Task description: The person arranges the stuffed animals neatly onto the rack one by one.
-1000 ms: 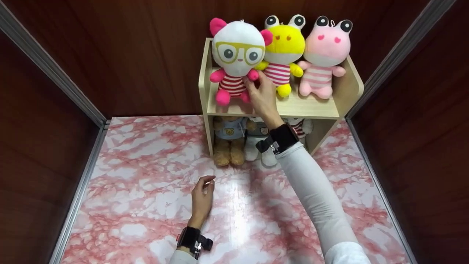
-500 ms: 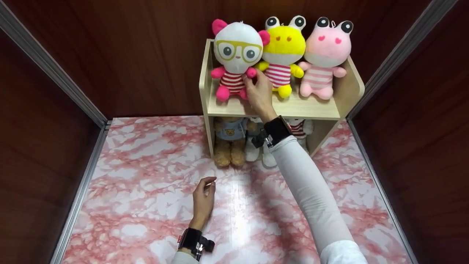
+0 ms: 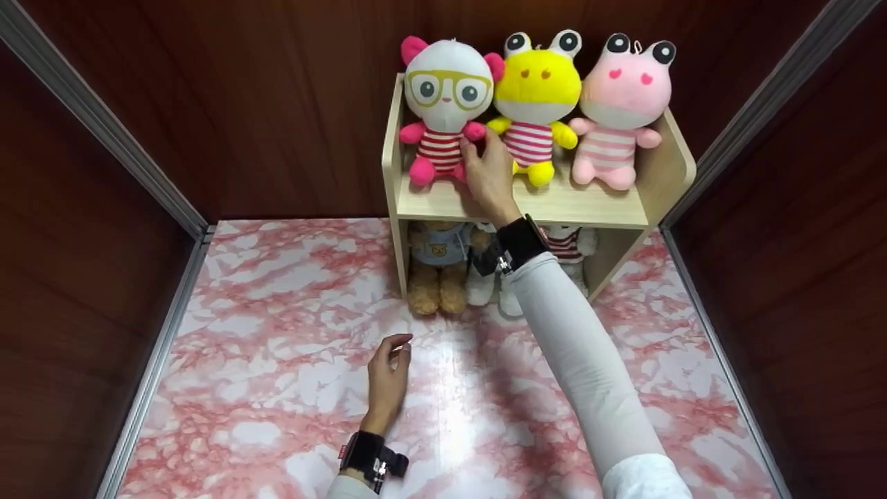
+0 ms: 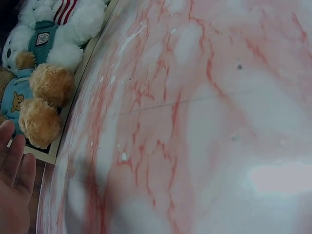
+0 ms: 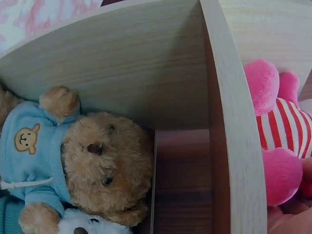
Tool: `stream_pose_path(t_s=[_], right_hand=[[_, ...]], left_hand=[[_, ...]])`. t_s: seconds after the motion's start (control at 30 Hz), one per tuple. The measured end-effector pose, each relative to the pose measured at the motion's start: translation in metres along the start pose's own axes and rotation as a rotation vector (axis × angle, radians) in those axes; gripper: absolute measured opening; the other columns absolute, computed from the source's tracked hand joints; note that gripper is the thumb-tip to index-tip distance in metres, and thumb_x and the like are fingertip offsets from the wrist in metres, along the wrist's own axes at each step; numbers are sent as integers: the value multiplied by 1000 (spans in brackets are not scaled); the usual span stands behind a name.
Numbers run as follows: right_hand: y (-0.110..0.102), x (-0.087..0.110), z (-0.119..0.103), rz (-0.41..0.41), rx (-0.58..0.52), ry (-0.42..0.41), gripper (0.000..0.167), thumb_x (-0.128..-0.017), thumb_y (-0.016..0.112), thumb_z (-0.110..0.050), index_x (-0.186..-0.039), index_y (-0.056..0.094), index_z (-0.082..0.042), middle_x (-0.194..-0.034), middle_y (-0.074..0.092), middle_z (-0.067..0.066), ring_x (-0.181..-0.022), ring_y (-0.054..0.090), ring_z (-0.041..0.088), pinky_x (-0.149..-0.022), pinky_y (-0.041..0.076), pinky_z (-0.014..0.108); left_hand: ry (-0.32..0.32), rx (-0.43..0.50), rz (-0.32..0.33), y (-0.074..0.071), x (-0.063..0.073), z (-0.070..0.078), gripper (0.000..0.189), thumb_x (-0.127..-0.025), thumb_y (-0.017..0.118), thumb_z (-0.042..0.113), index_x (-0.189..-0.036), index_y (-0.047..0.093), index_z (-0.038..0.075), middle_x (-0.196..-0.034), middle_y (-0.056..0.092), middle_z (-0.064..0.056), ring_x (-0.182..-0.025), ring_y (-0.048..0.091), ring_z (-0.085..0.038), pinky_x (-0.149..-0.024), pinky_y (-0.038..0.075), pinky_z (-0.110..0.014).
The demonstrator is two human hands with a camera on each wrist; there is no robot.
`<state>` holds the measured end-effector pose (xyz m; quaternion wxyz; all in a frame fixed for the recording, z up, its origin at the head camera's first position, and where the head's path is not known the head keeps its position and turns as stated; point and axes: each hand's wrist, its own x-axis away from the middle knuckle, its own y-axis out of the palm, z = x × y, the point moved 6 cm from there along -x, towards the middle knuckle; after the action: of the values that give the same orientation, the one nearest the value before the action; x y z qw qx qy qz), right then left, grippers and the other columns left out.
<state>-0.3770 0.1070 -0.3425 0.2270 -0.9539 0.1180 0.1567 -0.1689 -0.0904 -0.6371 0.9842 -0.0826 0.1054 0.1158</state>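
A white-headed panda plush (image 3: 448,86) with yellow glasses, pink ears and a red-striped body sits at the left end of the shelf's upper level. My right hand (image 3: 493,177) holds it by the side of its body, thumb in front and fingers partly hidden behind. In the right wrist view, its striped body (image 5: 285,124) and pink feet show beyond the shelf board. Beside it sit a yellow frog plush (image 3: 538,80) and a pink frog plush (image 3: 624,90). My left hand (image 3: 388,378) is held over the floor with loosely bent fingers, touching nothing.
The light wooden shelf (image 3: 575,208) stands against the brown back wall. Its lower level holds a brown teddy bear (image 3: 438,277) in a blue hoodie and white plush toys (image 4: 80,19). Dark panels with metal rails flank the pink marbled floor (image 3: 277,388).
The panda plush has moved back into the shelf and sits closer to the rear, with my right hand following it. My left hand has hardly moved.
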Motion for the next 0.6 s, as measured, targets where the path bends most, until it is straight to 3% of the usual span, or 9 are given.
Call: stream_pose_path(t_s=[0.2, 0.37, 0.47, 0.6], right_hand=[[2, 12, 2, -21, -121, -5, 49, -105, 57, -12, -151, 46, 2, -142, 60, 18, -127, 58, 21, -106, 41, 20], [4, 29, 1, -49, -328, -34, 60, -103, 52, -1, -158, 29, 6, -158, 43, 24, -145, 45, 24, -113, 37, 19], [2, 42, 2, -63, -420, -49, 61, -103, 50, 2, -159, 26, 8, -163, 34, 24, -150, 37, 27, -116, 34, 21], [-7, 61, 3, -60, -452, -97, 59, -104, 50, 1, -158, 29, 8, -163, 35, 24, -150, 37, 28, -119, 33, 26]], left_hand=[[12, 6, -11, 1, 2, -3, 19, -103, 62, 5, -120, 72, 5, -119, 72, -8, -105, 70, -30, -91, 56, -37], [43, 19, -28, -1, 2, -2, 19, -104, 61, 10, -120, 72, 8, -120, 72, -5, -106, 70, -27, -92, 56, -36], [56, 27, -34, -1, 2, -2, 19, -105, 61, 10, -121, 71, 9, -120, 72, -6, -107, 69, -30, -92, 55, -35], [40, 31, -36, -2, 2, -2, 20, -105, 61, 10, -121, 71, 7, -120, 71, -7, -108, 69, -29, -93, 55, -38]])
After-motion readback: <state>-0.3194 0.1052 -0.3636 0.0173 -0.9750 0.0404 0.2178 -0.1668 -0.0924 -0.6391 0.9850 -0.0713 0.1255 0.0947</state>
